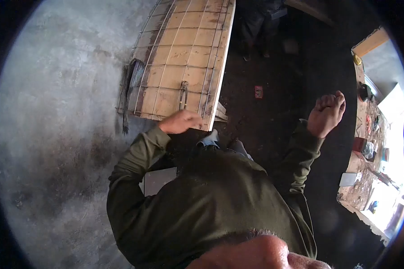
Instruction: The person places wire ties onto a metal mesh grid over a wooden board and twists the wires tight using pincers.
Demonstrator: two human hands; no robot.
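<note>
My left hand (181, 122) is at the near end of a wooden board (177, 59), its loosely bent fingers pointing right. Nothing shows in it, and I cannot tell whether it touches the board. A grid of metal bars (169, 46) lies over the board. Pincers (183, 96) rest on the grid just beyond my left hand, handles toward me. A bundle of thin dark wires (133, 84) hangs over the board's left edge. My right hand (328, 114) is raised over the dark floor, away from the board, with its fingers curled in; I see nothing in it.
A grey plastered wall (63, 116) runs along the left. A small red item (258, 92) lies on the dark floor (274, 116). Another person's legs (255, 33) stand at the far end. On the right, a cluttered worktop (368, 134) sits by a bright window.
</note>
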